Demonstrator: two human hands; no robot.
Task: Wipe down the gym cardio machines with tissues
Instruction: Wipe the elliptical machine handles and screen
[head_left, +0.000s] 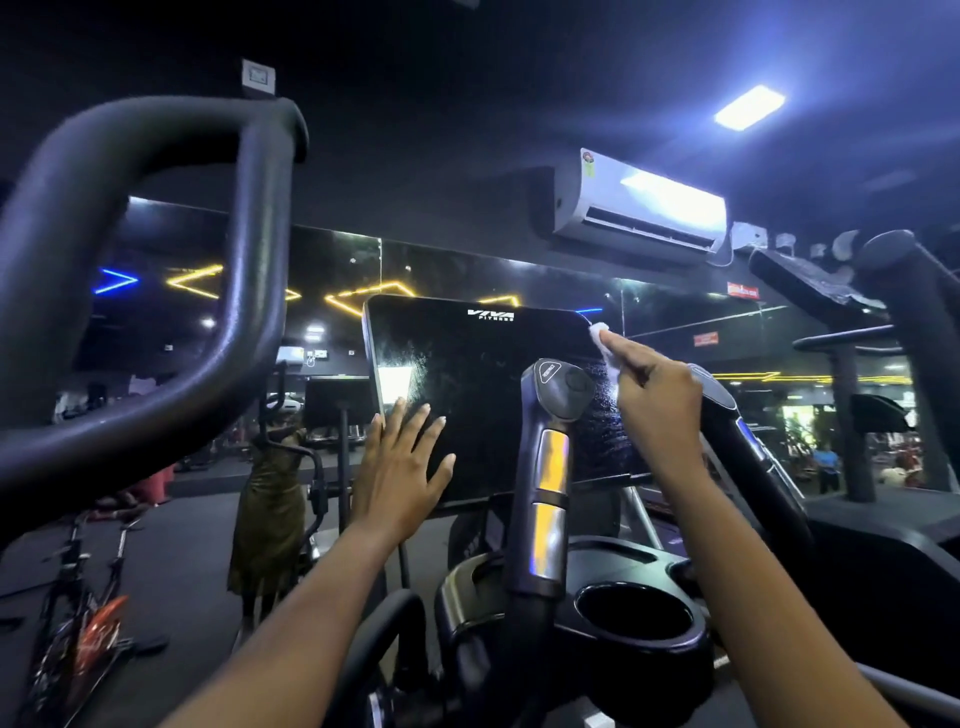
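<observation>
The cardio machine's black console screen (467, 374) stands in front of me, smeared and marked with a white logo at its top. My left hand (402, 462) lies flat with fingers spread on the screen's lower left part, near its left edge. My right hand (654, 400) pinches a white tissue (602, 338) and presses it against the screen's upper right corner. A grip handle with silver sensor plates (548, 467) rises between my two arms, in front of the screen.
A thick black looped handlebar (156, 322) fills the left. A round cup holder (641, 613) sits low in the machine's tray. A second black handle (743, 436) and another machine's post (914, 332) stand at the right. A mirror wall and an air conditioner (644, 208) lie behind.
</observation>
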